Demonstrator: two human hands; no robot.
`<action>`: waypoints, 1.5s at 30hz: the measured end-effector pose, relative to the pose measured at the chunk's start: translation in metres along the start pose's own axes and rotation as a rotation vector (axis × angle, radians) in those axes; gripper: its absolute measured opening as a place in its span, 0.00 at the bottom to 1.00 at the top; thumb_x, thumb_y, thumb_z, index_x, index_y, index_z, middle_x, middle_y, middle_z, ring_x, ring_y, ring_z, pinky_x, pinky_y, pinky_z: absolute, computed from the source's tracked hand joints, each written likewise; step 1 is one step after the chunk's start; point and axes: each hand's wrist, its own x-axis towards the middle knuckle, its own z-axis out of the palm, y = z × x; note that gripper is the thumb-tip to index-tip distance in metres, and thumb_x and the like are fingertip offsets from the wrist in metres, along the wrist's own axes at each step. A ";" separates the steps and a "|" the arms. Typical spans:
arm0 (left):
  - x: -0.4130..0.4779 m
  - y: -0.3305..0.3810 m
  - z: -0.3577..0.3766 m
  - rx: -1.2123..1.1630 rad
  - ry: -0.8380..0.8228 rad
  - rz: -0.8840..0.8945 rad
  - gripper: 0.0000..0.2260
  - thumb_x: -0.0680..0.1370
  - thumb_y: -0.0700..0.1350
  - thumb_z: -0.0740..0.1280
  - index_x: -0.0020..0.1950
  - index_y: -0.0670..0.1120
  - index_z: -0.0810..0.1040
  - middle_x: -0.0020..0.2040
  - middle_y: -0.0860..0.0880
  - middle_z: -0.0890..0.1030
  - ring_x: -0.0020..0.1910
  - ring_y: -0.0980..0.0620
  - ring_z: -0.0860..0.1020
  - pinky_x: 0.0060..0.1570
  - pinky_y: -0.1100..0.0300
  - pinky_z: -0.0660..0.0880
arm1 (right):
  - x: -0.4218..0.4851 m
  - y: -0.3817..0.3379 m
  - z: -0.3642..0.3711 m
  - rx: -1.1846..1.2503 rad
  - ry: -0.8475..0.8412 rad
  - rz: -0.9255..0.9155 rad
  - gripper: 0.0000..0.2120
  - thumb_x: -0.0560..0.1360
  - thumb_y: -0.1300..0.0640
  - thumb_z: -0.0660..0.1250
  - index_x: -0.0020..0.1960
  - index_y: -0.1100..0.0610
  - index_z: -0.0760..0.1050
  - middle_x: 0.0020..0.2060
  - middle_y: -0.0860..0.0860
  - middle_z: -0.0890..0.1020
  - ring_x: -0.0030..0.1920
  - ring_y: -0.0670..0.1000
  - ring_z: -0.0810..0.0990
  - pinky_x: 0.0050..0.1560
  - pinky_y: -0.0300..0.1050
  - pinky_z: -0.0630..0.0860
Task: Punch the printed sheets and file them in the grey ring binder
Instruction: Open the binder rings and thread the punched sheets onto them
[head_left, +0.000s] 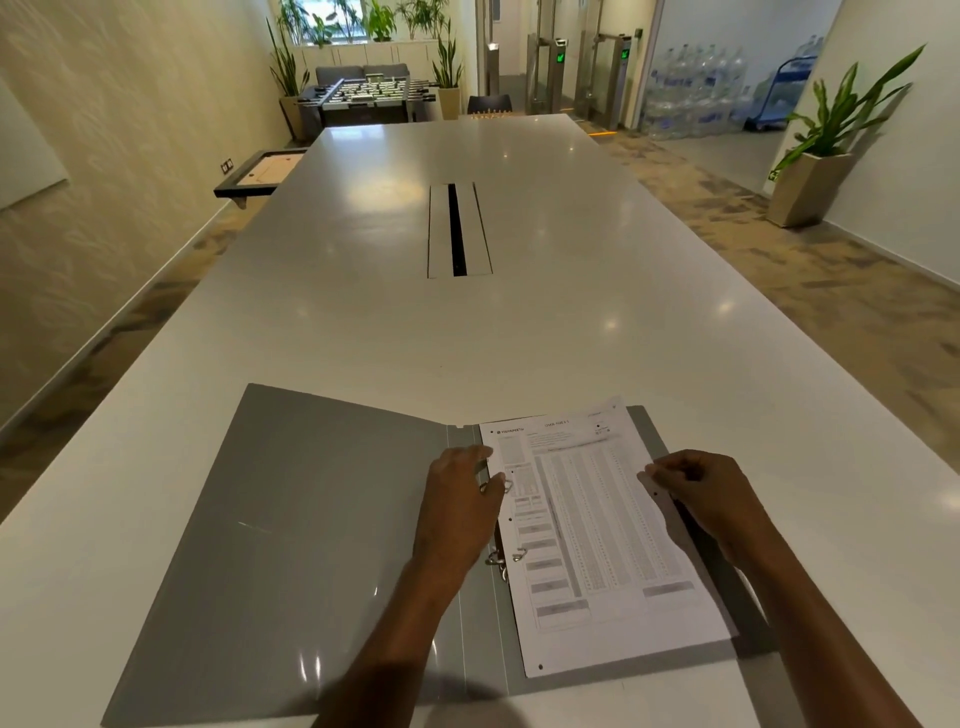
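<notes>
Though curled, hands (460, 501) (701, 493) on sheets (597, 525).

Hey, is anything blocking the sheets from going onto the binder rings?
Only the left hand, whose fingers rest at the upper ring. The lower ring shows bare beside the printed sheets.

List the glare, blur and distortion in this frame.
Head view: ceiling-light glare spots dot the white table and streak the grey binder; the wide-angle lens slightly bows the table edges; print on the sheet is too soft to read.
</notes>
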 end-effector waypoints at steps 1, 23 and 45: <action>0.000 -0.001 0.001 -0.003 -0.001 0.000 0.18 0.81 0.45 0.71 0.71 0.44 0.79 0.67 0.45 0.81 0.66 0.51 0.77 0.59 0.69 0.66 | 0.001 0.001 0.001 -0.023 0.025 -0.003 0.01 0.76 0.57 0.75 0.46 0.54 0.85 0.42 0.50 0.87 0.44 0.49 0.84 0.44 0.43 0.78; -0.011 -0.015 0.009 -0.031 0.160 -0.032 0.10 0.85 0.39 0.62 0.51 0.43 0.84 0.48 0.51 0.81 0.43 0.61 0.77 0.43 0.77 0.71 | -0.011 -0.004 0.028 -0.351 0.234 -0.224 0.10 0.77 0.59 0.73 0.57 0.60 0.82 0.50 0.57 0.83 0.46 0.54 0.81 0.48 0.45 0.74; -0.037 -0.025 0.019 -0.085 0.264 -0.057 0.07 0.82 0.40 0.69 0.55 0.44 0.87 0.47 0.47 0.88 0.38 0.62 0.79 0.44 0.77 0.71 | -0.065 -0.021 0.161 0.173 0.131 -0.320 0.12 0.80 0.67 0.66 0.58 0.57 0.85 0.50 0.49 0.88 0.51 0.46 0.86 0.58 0.53 0.83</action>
